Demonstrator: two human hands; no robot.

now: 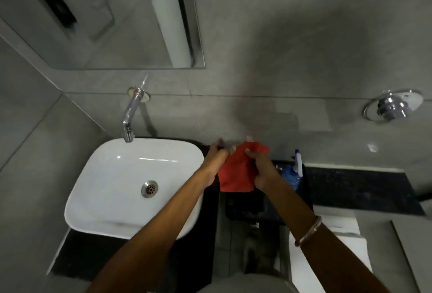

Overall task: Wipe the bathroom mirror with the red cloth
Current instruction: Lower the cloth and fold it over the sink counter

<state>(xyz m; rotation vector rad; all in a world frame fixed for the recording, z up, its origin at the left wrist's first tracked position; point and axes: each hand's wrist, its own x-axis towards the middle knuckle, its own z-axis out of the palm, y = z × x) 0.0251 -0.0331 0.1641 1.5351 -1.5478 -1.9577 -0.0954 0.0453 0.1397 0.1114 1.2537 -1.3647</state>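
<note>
The red cloth hangs bunched between both of my hands, just right of the white sink and above the dark counter. My left hand grips its left edge. My right hand pinches its right side, thumb on top. The bathroom mirror is on the grey wall at the upper left, well above the hands and apart from the cloth. Its lower edge ends a little above the tap.
A white basin with a chrome tap sits on a dark counter at left. A blue spray bottle stands just right of my right hand. A chrome wall fitting is at far right.
</note>
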